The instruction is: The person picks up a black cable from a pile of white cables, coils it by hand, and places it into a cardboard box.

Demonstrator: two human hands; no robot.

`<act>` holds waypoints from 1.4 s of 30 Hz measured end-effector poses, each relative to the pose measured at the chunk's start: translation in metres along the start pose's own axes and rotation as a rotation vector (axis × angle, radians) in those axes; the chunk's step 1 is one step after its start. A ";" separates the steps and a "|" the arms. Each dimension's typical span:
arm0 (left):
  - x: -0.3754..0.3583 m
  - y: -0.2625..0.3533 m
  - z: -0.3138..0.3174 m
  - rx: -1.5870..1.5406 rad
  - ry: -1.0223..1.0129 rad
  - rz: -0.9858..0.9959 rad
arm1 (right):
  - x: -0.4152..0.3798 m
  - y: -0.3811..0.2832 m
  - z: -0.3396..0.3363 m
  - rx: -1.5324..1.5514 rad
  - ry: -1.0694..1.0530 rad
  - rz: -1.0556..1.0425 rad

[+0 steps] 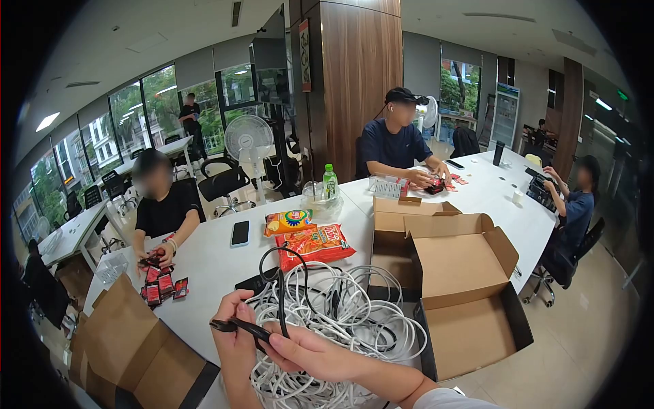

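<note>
Both hands grip a black cable [276, 293]: left hand [235, 341] fingers closed around it, right hand [306, 354] pinching it, above white cables [354, 320] on the counter [211, 262] beside a box [470, 300].

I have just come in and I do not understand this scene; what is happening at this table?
A person holds a thin black cable in both hands: the left hand grips one end, and the right hand pinches it further along. Below lies a tangled heap of white cables on the long white table, beside an open brown cardboard box. Two orange snack bags lie further back. Other people sit around the table, handling small red items.
</note>
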State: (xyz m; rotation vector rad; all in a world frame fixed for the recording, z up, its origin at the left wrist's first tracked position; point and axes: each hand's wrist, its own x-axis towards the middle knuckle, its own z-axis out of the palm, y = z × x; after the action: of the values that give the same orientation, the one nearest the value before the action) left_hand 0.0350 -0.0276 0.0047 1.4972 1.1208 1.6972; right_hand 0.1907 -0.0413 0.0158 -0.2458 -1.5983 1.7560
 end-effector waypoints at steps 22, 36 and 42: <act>0.014 -0.022 -0.007 -0.084 -0.618 0.575 | -0.003 0.026 0.019 0.007 -0.530 0.050; -0.005 -0.007 0.017 -0.311 -0.279 0.162 | -0.013 0.011 0.014 -0.038 -0.228 -0.023; -0.009 -0.010 0.009 -0.775 -0.333 -0.237 | -0.016 -0.007 0.007 0.076 -0.253 -0.043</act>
State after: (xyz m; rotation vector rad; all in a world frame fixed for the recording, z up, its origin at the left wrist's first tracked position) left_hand 0.0443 -0.0296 -0.0081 1.0378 0.3635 1.4043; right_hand 0.2004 -0.0564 0.0183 0.0492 -1.6932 1.8680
